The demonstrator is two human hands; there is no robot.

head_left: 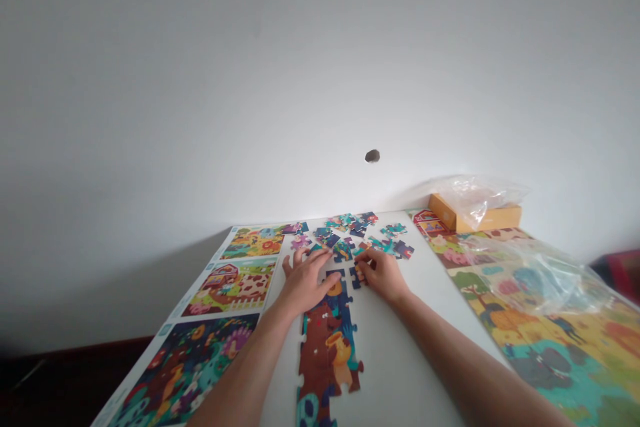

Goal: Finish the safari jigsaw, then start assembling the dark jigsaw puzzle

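Note:
A partly joined puzzle (327, 347) showing a brown bear lies on the white table (400, 360) in front of me. My left hand (305, 280) rests flat on its top end, fingers spread. My right hand (380, 273) pinches a dark blue puzzle piece (356, 276) against the puzzle's upper right edge. Several loose pieces (350, 233) lie scattered just beyond both hands.
Three picture cards (235, 283) lie in a row on the table's left side. Finished puzzle sheets (540, 313) cover the right side under a clear plastic bag (545, 273). An orange box (475, 215) with another bag stands at the back right by the wall.

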